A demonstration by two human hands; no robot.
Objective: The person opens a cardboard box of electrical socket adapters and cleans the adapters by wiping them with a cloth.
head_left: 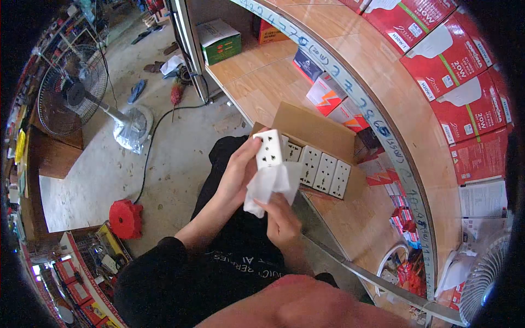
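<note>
My left hand point(236, 174) is closed around a white power socket strip point(268, 147), its outlet face turned up toward me. A crumpled white cloth point(268, 188), perhaps tissue, covers the strip's lower end. My right hand point(283, 221) pinches this cloth against the strip from below. Just beyond my hands, an open cardboard box point(311, 124) rests on the wooden shelf. Several similar white socket strips point(325, 172) stand in a row inside it.
The wooden shelf point(249, 82) carries small boxes and a green box point(220, 42). Red bulb boxes point(448, 57) line the upper shelf at right. A standing fan point(74, 90), a black cable point(147, 164) and a red round object point(126, 218) are on the floor at left.
</note>
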